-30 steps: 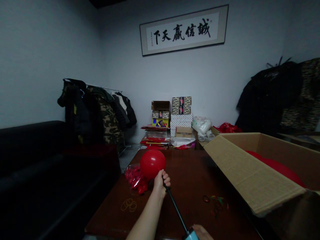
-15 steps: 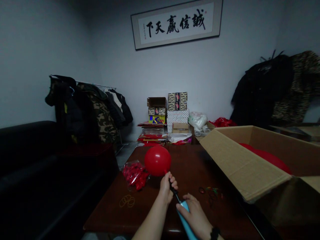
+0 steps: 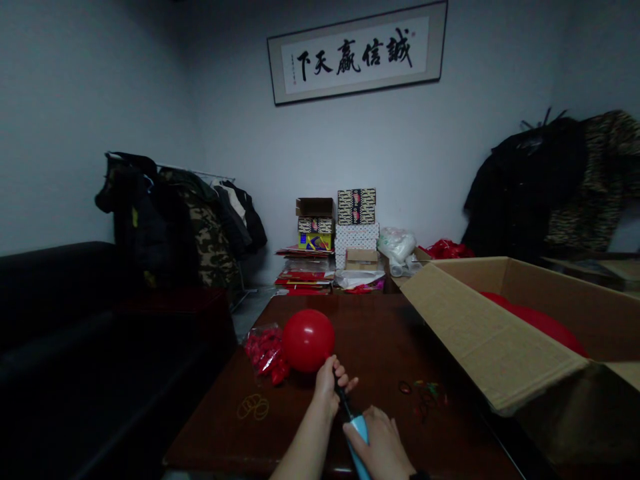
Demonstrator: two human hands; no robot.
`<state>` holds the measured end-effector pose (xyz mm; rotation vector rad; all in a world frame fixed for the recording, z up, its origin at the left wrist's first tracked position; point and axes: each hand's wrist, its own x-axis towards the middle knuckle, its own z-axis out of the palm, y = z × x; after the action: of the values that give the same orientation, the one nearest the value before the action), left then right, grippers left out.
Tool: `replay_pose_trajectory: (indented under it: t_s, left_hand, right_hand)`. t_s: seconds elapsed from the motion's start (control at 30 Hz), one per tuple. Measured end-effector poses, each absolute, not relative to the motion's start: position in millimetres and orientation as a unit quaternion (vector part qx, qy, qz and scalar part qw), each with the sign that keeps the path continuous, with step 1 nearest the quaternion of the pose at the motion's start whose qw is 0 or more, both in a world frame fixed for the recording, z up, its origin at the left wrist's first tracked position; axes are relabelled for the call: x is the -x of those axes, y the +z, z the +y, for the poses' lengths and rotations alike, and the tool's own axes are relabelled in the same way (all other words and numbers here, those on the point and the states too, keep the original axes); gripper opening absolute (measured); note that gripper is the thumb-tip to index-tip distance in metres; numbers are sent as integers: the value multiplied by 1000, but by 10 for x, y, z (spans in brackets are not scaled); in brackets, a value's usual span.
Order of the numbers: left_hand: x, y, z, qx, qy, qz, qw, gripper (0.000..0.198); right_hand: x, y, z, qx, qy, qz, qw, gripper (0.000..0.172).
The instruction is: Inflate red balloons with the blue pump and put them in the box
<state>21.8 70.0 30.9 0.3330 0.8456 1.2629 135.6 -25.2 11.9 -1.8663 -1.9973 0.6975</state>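
Grip of the left hand point(image 3: 330, 388) is clamped on the black end of a hand pump point(image 3: 358, 445), low in the centre of the frame, right where a red balloon point(image 3: 309, 340) meets it. Just below, the right hand point(image 3: 385, 445) wraps the pump's light blue barrel, thumb and fingers closed about it near the bottom edge. The balloon, round and shiny, rises above the left hand at lower centre, over a dark brown worktop point(image 3: 380, 340). Left of it sits a clear bag of red pieces point(image 3: 265, 350); nearer the bottom, tan rubber bands point(image 3: 253, 407) lie in a loose cluster. Right of the hands, small coloured bands point(image 3: 430, 393) are scattered. An open cardboard box point(image 3: 493, 340) fills the right of the frame, rounded red shapes point(image 3: 543, 327) inside. Beyond the far edge, patterned boxes point(image 3: 357, 207) stand stacked at centre. Coats point(image 3: 213, 240) hang at left near a black sofa point(image 3: 60, 347), dark garments point(image 3: 520, 187) at right, framed calligraphy point(image 3: 355, 53) at top centre.
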Motion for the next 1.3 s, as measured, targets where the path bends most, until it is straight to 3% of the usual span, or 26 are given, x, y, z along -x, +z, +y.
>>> replay_pose_trajectory:
  t_s: [0.17,0.53,0.87,1.1,1.3]
  left_hand:
    - [-73,346,787,-118,590,376,705,25]
    - [-23,485,795,-121,611,337,706,25]
    - [-261,429,587,-166,581,375,703,26]
    - [-127,405,660,-157,598,393,681,26]
    - [-39,408,828,-105,626,385,670,25]
  right_hand:
    - [-1484,-101,-415,642,235,-720,119,68]
    - [-1667,-47,-475,591,293,-727,190,72]
    - [-1347,257,-75,577,283,-711,284,55]
    - [-1261,189,-130,592,281,-704,275,53]
    - [-1402,133,-335,617,252,-717,203,60]
